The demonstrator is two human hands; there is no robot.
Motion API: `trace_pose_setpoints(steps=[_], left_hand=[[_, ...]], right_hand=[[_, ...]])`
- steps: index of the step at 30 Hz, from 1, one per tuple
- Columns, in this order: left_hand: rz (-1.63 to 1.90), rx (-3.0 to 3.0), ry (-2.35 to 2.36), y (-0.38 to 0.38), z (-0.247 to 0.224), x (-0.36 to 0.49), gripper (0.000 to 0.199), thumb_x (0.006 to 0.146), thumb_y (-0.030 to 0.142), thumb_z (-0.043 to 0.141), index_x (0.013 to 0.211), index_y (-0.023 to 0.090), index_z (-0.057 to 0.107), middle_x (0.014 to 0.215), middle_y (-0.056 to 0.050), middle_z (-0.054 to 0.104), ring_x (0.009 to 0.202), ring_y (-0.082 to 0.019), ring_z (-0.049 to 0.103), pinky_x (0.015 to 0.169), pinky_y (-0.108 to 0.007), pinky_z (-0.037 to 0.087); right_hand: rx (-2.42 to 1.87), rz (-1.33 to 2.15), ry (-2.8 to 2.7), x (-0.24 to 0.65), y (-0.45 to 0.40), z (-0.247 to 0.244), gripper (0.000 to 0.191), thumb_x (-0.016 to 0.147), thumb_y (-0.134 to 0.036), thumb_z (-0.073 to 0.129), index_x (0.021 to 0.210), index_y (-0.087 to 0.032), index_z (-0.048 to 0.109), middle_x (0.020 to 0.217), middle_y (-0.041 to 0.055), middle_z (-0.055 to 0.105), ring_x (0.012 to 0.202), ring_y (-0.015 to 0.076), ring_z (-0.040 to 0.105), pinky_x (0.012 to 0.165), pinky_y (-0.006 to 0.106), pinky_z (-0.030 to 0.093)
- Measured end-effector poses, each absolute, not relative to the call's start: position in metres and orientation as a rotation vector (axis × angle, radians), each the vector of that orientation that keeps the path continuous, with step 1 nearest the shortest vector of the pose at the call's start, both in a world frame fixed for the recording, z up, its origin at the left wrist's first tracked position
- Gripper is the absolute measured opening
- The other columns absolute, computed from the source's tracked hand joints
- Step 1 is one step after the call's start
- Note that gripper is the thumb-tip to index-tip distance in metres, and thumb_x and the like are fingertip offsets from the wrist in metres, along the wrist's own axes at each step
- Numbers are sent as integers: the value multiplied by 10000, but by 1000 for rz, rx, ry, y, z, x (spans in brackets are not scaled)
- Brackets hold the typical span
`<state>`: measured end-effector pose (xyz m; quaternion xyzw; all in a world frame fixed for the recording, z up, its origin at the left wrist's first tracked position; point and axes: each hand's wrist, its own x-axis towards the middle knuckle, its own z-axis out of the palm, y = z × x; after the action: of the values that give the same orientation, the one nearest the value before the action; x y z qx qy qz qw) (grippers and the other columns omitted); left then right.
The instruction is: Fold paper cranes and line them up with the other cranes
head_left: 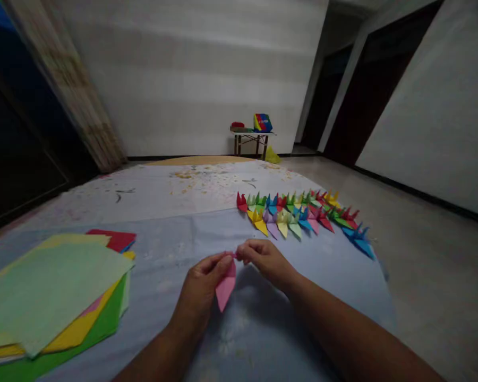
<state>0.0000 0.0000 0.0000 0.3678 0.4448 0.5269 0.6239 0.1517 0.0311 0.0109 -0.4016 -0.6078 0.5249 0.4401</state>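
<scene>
A pink folded paper crane (225, 286) is held up over the table between my two hands. My left hand (207, 273) pinches its body between thumb and fingers, with one pointed wing hanging down. The fingers of my right hand (258, 254) are closed on a thin pink tip at the crane's upper right. Just beyond my right hand stand rows of finished paper cranes (282, 220) in red, yellow, green, blue, purple and pink. Part of the pink crane is hidden behind my fingers.
A loose stack of coloured paper sheets (71, 281) lies at the left. Blue and white flowered cloths (175, 233) cover the round table. Against the far wall, a small table (245, 133) carries a multicoloured box (262, 123). A yellow bag (272, 155) rests on the floor beside it.
</scene>
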Motion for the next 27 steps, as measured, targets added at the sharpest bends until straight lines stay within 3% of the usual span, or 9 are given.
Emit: trace_pose_setpoints(steps=[13, 21, 27], left_hand=[[1204, 840, 1035, 1, 4, 1, 215, 656, 318, 739, 824, 185, 719, 746, 2, 706, 671, -104, 583, 661, -194, 430], [1105, 839, 976, -1, 5, 1, 250, 650, 326, 743, 821, 147, 707, 653, 6, 658, 562, -77, 526, 564, -179, 399], [1051, 835, 969, -1, 1, 1, 247, 641, 329, 749, 796, 145, 693, 620, 7, 633, 540, -79, 526, 541, -181, 396]], right_hand=[[-933, 1474, -1428, 153, 32, 8, 236, 690, -371, 667, 679, -143, 606, 600, -32, 530, 557, 76, 447, 576, 222, 346], [-1006, 826, -1776, 159, 33, 8, 150, 816, -299, 540, 758, -165, 575, 709, -1, 536, 690, 120, 493, 661, 253, 389], [-990, 670, -1803, 160, 31, 12, 169, 844, -309, 501, 757, -175, 556, 722, 9, 530, 696, 126, 499, 671, 258, 405]])
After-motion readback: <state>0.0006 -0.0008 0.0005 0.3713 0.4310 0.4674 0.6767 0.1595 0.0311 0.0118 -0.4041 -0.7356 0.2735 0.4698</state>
